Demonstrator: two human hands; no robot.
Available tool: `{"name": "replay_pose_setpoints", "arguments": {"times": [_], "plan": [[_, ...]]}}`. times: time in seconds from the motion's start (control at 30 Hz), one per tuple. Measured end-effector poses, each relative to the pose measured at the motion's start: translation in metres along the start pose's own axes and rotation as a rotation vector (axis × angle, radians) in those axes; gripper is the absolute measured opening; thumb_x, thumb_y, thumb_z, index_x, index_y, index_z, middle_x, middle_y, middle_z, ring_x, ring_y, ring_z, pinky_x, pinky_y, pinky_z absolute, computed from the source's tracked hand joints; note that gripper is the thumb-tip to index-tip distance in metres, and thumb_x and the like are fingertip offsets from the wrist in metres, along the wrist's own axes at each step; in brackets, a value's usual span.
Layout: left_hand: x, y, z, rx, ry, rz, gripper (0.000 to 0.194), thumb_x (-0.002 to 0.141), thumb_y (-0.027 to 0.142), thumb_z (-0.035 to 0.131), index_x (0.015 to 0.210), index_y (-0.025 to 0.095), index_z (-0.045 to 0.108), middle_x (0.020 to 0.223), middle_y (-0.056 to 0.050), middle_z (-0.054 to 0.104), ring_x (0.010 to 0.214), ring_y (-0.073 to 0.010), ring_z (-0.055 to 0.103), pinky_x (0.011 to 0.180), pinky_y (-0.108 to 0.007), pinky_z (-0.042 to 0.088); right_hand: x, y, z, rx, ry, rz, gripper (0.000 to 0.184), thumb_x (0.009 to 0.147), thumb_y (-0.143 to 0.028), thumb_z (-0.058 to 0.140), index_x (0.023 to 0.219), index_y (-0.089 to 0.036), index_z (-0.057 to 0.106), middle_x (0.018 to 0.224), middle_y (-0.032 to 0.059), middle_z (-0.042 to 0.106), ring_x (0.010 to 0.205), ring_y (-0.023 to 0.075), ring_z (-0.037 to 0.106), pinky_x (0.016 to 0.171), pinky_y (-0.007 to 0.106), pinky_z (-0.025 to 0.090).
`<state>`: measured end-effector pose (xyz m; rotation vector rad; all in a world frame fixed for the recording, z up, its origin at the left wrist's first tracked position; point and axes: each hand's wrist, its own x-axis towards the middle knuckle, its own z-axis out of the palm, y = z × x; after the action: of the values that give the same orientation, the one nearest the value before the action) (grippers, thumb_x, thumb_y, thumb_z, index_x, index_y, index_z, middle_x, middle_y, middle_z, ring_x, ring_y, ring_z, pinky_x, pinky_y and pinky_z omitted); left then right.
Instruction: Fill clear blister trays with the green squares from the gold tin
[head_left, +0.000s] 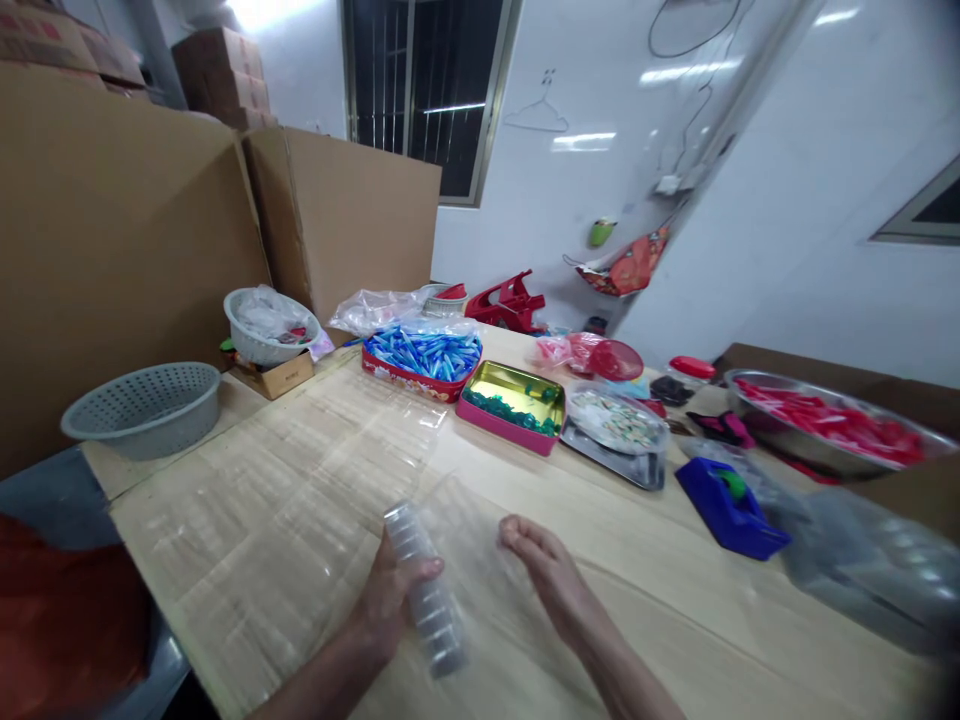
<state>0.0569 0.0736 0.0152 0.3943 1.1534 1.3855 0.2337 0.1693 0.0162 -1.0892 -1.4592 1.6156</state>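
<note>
My left hand [390, 595] is closed around a stack of clear round plastic containers [427, 590], held tilted over the wooden table [675, 610]. My right hand [544, 570] hovers just to the right of the stack, fingers stretched out together and holding nothing. A clear plastic sheet [337, 440] lies flat on the table beyond my hands.
Along the table's far side stand a red tray of blue pieces [421, 357], a pink tin with green pieces [514, 405], a metal tray [616, 432], a blue tape dispenser [727, 505] and a steel bowl of red pieces [832, 425]. Grey colander [146, 408], white basket [266, 325] and cardboard boxes [112, 230] stand left.
</note>
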Motion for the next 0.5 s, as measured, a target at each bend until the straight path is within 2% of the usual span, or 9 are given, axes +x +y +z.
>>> {"name": "replay_pose_setpoints", "arguments": {"times": [0.1,0.17,0.23,0.3,0.37,0.47,0.5], "plan": [[0.003,-0.004,0.000,0.008,0.053,0.000,0.051,0.053,0.030,0.073,0.100,0.022,0.054,0.075,0.002,0.057,0.073,-0.0178,0.052,0.069,-0.031,0.041,0.060,-0.010,-0.037,-0.262,-0.029,0.020,0.018,0.066,-0.035,0.058,0.062,-0.017,0.055,0.064,0.0010,0.054,0.067,0.0165,0.048,0.066,0.028,0.035],[0.002,-0.004,0.002,0.013,0.060,0.017,0.052,0.055,0.031,0.073,0.102,0.022,0.054,0.075,0.002,0.057,0.075,-0.0182,0.053,0.070,-0.031,0.041,0.096,-0.019,-0.052,-0.416,0.079,0.021,0.018,0.067,-0.034,0.057,0.061,-0.018,0.055,0.066,0.0030,0.056,0.069,0.0188,0.051,0.067,0.030,0.037],[0.001,-0.004,0.004,0.018,0.075,0.043,0.054,0.055,0.032,0.074,0.104,0.023,0.053,0.076,0.002,0.057,0.077,-0.0187,0.053,0.071,-0.031,0.040,0.116,-0.026,-0.054,-0.499,0.222,-0.036,0.019,0.069,-0.037,0.058,0.065,-0.018,0.057,0.073,0.0052,0.059,0.077,0.0214,0.052,0.069,0.032,0.038],[0.000,-0.003,0.005,0.022,0.098,0.068,0.054,0.056,0.033,0.074,0.105,0.023,0.053,0.076,0.003,0.058,0.077,-0.0187,0.054,0.071,-0.030,0.040,0.113,-0.029,-0.042,-0.504,0.253,-0.156,0.023,0.070,-0.042,0.060,0.071,-0.019,0.059,0.079,0.0063,0.060,0.082,0.0226,0.052,0.071,0.032,0.039],[0.001,-0.003,0.004,0.022,0.126,0.092,0.053,0.056,0.033,0.075,0.103,0.022,0.052,0.077,0.003,0.058,0.078,-0.0182,0.054,0.071,-0.030,0.041,0.087,-0.027,-0.021,-0.438,0.088,-0.230,0.029,0.071,-0.048,0.062,0.071,-0.019,0.061,0.075,0.0052,0.060,0.076,0.0209,0.052,0.068,0.031,0.039],[0.001,-0.004,0.002,0.025,0.146,0.129,0.050,0.056,0.031,0.075,0.098,0.021,0.050,0.073,0.003,0.056,0.073,-0.0164,0.053,0.067,-0.028,0.040,0.026,-0.020,0.016,-0.213,-0.388,-0.111,0.033,0.073,-0.050,0.065,0.070,-0.017,0.064,0.069,0.0023,0.057,0.068,0.0165,0.051,0.065,0.029,0.038],[0.000,-0.005,0.001,0.027,0.133,0.135,0.048,0.056,0.031,0.075,0.095,0.021,0.049,0.071,0.004,0.055,0.070,-0.0157,0.052,0.065,-0.027,0.040,0.006,-0.018,0.027,-0.146,-0.467,-0.083,0.032,0.072,-0.048,0.068,0.071,-0.016,0.065,0.072,0.0025,0.059,0.070,0.0164,0.052,0.067,0.029,0.038]]}}
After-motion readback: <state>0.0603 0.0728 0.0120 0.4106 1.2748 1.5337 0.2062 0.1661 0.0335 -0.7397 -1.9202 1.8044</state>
